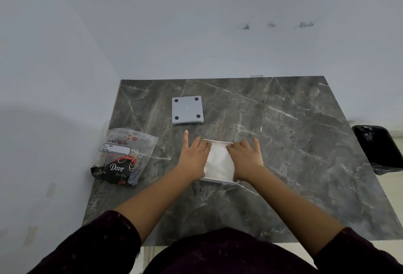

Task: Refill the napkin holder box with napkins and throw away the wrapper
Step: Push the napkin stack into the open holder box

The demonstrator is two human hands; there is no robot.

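A white napkin holder box lies open-side up on the dark marble table, with a stack of white napkins inside it. My left hand rests flat on the box's left side, fingers spread. My right hand presses flat on the napkins at the right side. The box's grey bottom lid, with black round feet at its corners, lies apart further back. The plastic wrapper, clear with a dark "Dove" print, sits crumpled at the table's left edge.
A black-lined bin stands off the table's right side. White walls close the left and back. The marble table ends at a front edge near my body.
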